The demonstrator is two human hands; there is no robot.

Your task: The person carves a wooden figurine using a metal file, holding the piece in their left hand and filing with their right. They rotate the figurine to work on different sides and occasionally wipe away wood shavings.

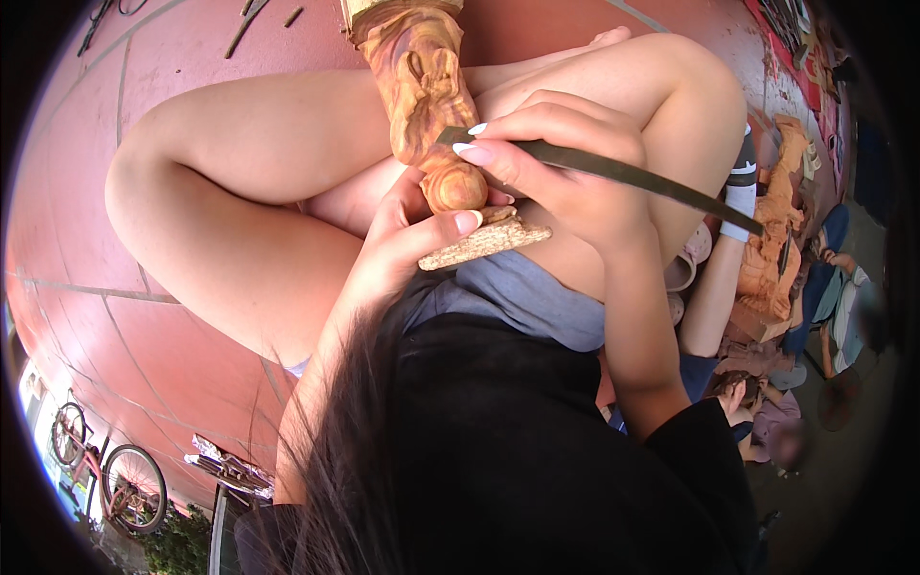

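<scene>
A reddish-brown carved wooden figure (419,81) with wavy grain lies between my crossed legs, its rounded end toward me. My left hand (407,225) grips it near that end, the thumb beside the round knob and the other fingers partly hidden beneath. A rough, pale wooden base (484,241) forms the end closest to my body. My right hand (556,153) pinches a long, dark, flat tool (642,175) between thumb and fingers. The tool's tip meets or hovers just over the carving above the knob; I cannot tell which. Its far end points right.
Thin tools (244,29) lie on the red tiled floor (182,220) at the upper left. To the right stands a large orange-toned wood carving (771,225), near another person's leg (714,297). People sit farther right. A bicycle (110,479) is at the lower left.
</scene>
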